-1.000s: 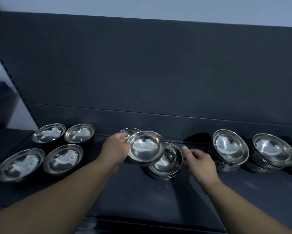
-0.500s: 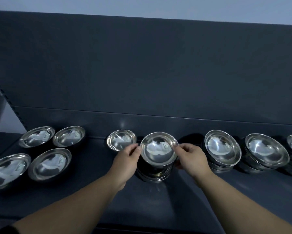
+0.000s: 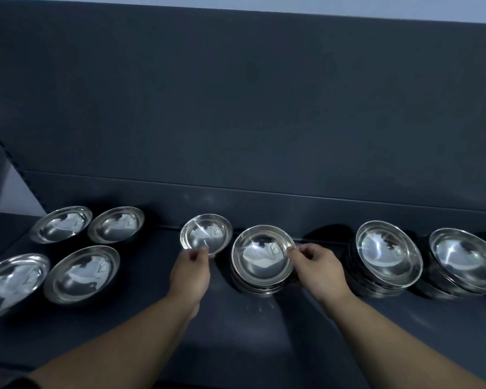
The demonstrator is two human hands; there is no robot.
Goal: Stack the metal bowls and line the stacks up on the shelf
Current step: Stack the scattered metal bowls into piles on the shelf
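Observation:
A stack of metal bowls stands at the middle of the dark shelf. My right hand pinches the right rim of its top bowl. A single metal bowl sits just left of the stack, and my left hand has thumb and fingers on its near rim. Two taller stacks stand in a row to the right. Several single bowls lie at the left, among them a near one and a far one.
The shelf's dark back panel rises right behind the bowls. A perforated upright marks the left end of the shelf. The shelf's front strip below my forearms holds nothing.
The bowl held in both hands has come down onto the middle stack. My left hand let go of it and moved left to the single bowl's rim.

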